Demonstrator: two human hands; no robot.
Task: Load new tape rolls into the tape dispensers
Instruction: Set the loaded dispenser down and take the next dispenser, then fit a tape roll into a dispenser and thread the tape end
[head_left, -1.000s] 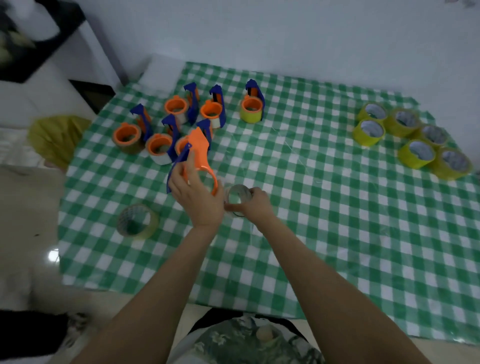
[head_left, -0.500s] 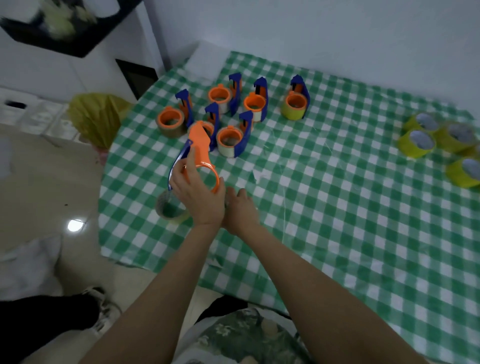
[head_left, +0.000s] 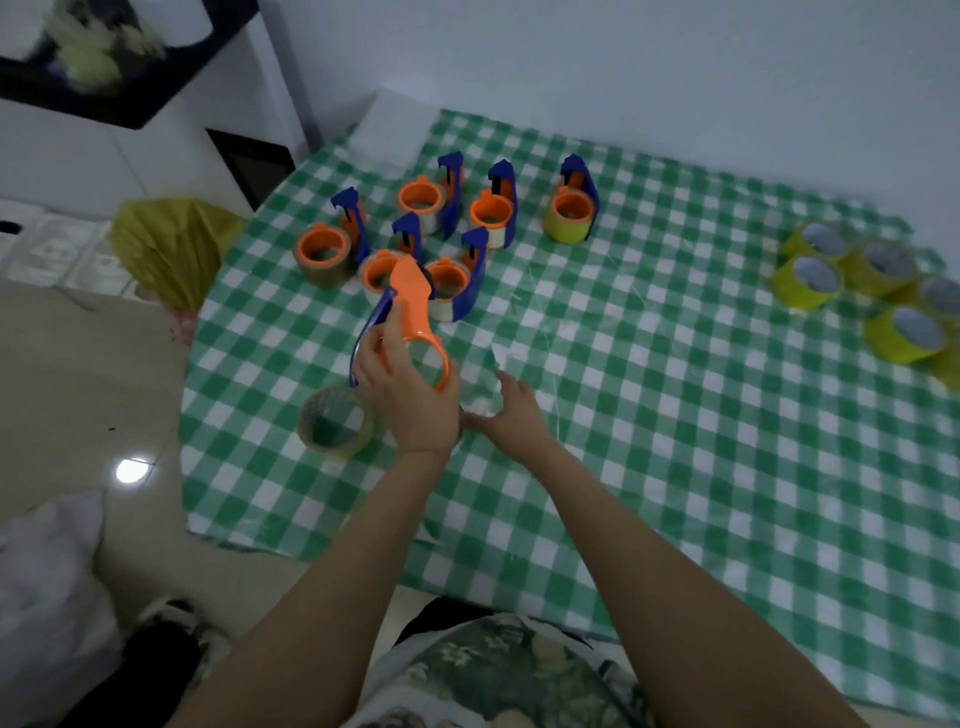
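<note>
My left grip (head_left: 415, 405) still clamps the orange tape dispenser (head_left: 413, 299), and my right grip (head_left: 514, 421) has tucked the clear tape roll (head_left: 480, 395) tight beside it, under the ring: nearly seated, I'd say, not loaded yet.

We see a dim, bluish scene; a small bright glare sits on the floor (head_left: 132, 470), the top-left shelf (head_left: 119, 98) smears with blur, and edges bow.
</note>
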